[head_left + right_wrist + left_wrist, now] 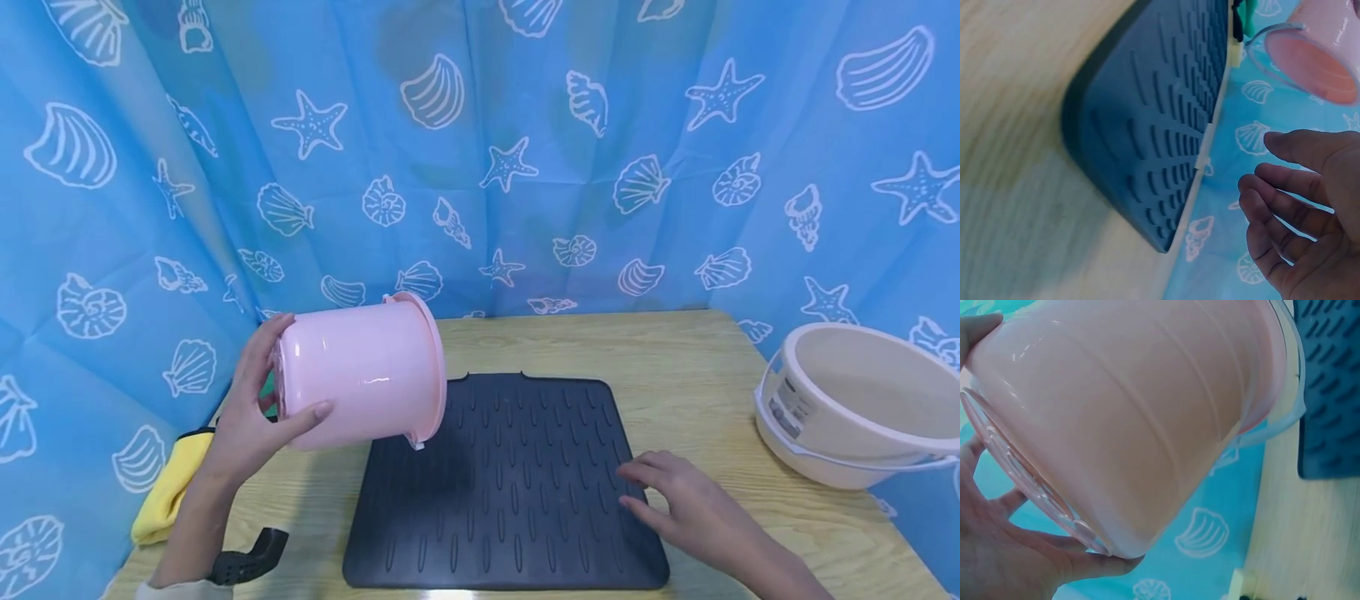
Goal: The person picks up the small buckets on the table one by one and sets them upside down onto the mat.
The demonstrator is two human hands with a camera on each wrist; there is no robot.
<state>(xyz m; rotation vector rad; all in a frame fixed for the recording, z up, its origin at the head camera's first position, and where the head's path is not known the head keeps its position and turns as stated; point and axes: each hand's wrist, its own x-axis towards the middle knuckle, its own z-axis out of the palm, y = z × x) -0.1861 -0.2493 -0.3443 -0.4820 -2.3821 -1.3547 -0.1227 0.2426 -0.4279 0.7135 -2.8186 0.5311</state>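
A pink bucket (360,371) is held tipped on its side in the air, its mouth facing right. My left hand (243,417) grips it by the base, thumb on the near side and fingers spread round the bottom edge. In the left wrist view the bucket's ringed underside (1029,475) faces the palm, and a pale handle (1285,428) hangs at the rim. Below lies a black ridged mat (510,500). Over the mat's right edge, my right hand (690,508) hovers with loosely bent fingers and holds nothing.
A cream bucket (817,417) with a handle stands at the table's right side. On the left lies a yellow cloth (176,487), and something green (268,392) shows partly behind the pink bucket. A blue shell-patterned curtain (465,183) borders the wooden table (660,358).
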